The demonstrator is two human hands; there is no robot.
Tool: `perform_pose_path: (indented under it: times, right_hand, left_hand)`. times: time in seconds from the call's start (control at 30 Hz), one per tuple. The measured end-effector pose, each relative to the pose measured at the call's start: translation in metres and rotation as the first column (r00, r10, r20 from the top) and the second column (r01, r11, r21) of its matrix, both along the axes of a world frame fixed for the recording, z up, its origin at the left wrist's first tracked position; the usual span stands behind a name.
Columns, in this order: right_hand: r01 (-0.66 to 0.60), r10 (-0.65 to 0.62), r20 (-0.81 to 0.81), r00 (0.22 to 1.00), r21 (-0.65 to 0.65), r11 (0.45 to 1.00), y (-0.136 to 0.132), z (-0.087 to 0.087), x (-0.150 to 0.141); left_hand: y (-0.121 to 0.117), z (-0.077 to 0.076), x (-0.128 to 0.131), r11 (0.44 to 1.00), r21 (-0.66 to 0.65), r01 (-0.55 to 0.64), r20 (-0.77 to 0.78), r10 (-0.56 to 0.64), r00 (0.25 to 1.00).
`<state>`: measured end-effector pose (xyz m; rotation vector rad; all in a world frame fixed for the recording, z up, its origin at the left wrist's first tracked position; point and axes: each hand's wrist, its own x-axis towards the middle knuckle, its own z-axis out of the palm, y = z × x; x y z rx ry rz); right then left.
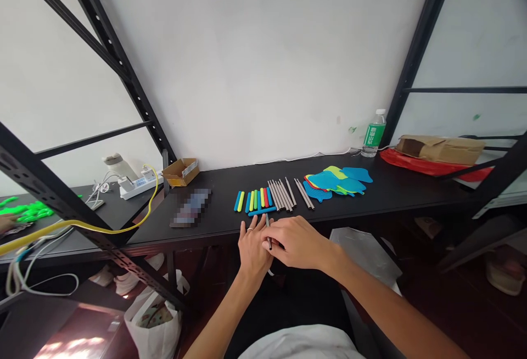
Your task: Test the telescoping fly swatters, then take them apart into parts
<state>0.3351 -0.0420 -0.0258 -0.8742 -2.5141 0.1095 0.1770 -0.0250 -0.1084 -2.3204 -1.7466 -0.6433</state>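
Observation:
My right hand (294, 241) pinches a thin grey metal tube (269, 238) between thumb and fingers, above the back of my left hand. My left hand (253, 246), with a ring on one finger, has its fingers stretched apart at the table's front edge. Just beyond its fingertips, a blue stick (257, 213) lies crosswise. Behind that, several short coloured sticks (255, 200) in blue, yellow, green and red stand in a row. Several grey metal tubes (282, 195) lie side by side to their right, and a few more tubes (304, 194) lie slightly apart.
Flat blue, yellow and red pieces (337, 180) overlap on the black table (222, 227). A water bottle (374, 135) and a cardboard box (442, 149) on red plastic stand right. Leftward are a small open box (180, 172), a pixelated item (191, 208) and a yellow cable (111, 230).

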Motion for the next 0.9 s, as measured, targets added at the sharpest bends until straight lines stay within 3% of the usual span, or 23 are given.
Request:
perform_pose_path:
  times: [0.63, 0.9]
  right_hand:
    - [0.128, -0.128, 0.006, 0.992, 0.015, 0.992, 0.026, -0.021, 0.006]
    - [0.143, -0.144, -0.041, 0.989, -0.026, 0.989, 0.028, -0.017, 0.009]
  left_hand:
    - [-0.002, 0.005, 0.002, 1.0, 0.015, 0.01, 0.082, -0.012, 0.997]
    - [0.007, 0.013, -0.017, 0.988, 0.138, -0.067, 0.15, 0.046, 0.988]
